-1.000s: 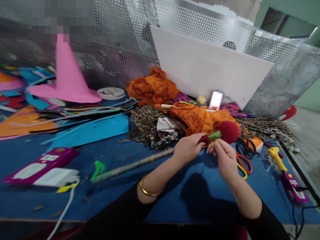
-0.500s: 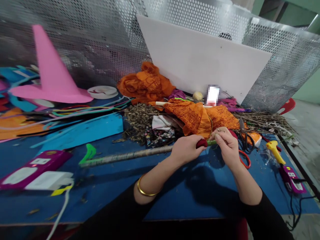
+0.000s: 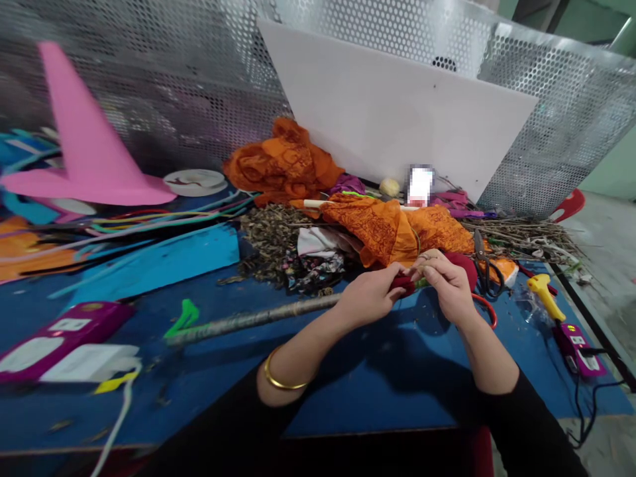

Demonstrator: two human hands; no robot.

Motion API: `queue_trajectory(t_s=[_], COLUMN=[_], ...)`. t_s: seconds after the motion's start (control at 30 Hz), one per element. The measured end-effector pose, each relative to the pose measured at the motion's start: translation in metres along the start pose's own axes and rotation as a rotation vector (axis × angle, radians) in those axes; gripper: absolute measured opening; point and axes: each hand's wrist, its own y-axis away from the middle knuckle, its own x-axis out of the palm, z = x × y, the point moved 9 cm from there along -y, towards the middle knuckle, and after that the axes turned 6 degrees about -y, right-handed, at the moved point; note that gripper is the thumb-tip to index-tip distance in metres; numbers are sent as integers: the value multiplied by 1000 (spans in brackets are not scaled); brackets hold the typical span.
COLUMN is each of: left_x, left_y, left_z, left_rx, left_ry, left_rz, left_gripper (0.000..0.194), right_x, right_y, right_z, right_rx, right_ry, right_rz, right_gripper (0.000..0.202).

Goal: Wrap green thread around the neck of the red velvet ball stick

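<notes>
My left hand (image 3: 368, 295) is closed around a long, grey-brown stick (image 3: 278, 311), near its right end. Dark red material (image 3: 405, 285) shows on the stick at my left fingertips, with a short green part just beyond it. A bright green strip (image 3: 185, 319) sticks up from the stick's far left end. My right hand (image 3: 450, 288) pinches at the green part; whatever lies between its fingertips is too small to make out. Behind that hand is a rounded dark red thing (image 3: 463, 266), partly covered. Orange patterned cloth (image 3: 377, 225) lies just beyond both hands.
Scissors (image 3: 487, 265) and a yellow glue gun (image 3: 545, 297) lie to the right. A pink cone hat (image 3: 89, 146), blue sheet (image 3: 199, 258) and purple power strip (image 3: 74, 331) are at left. Dry twigs (image 3: 271, 238) and a lit phone (image 3: 420, 185) lie toward the white board (image 3: 397, 99).
The stick's left end has dipped slightly and shifted right. Both hands stay close together at its right end, my right fingers nearer the left ones. The view has shifted a little.
</notes>
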Motion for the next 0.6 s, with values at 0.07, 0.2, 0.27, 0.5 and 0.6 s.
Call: queue_trajectory(t_s=[0.07, 0.2, 0.27, 0.5, 0.6], left_x=[-2, -5, -5, -5, -1], left_y=[1, 4, 5, 7, 8], left_z=[-1, -7, -10, -24, -29], left_rx=[-20, -15, -8, 134, 225], left_ry=[-31, -122, -202, -304, -341], left_rz=[-18, -28, -31, -132, -163], left_gripper=[22, 20, 20, 28, 35], right_x=[-3, -5, -5, -9, -8], right_y=[0, -1, 0, 2, 2], right_z=[-5, -17, -23, -35, -39], right_rx=[15, 75, 114, 199, 242], right_ry=[-19, -50, -56, -110, -170], right_rz=[-17, -37, -59, -174, -182], right_gripper=[25, 24, 25, 31, 33])
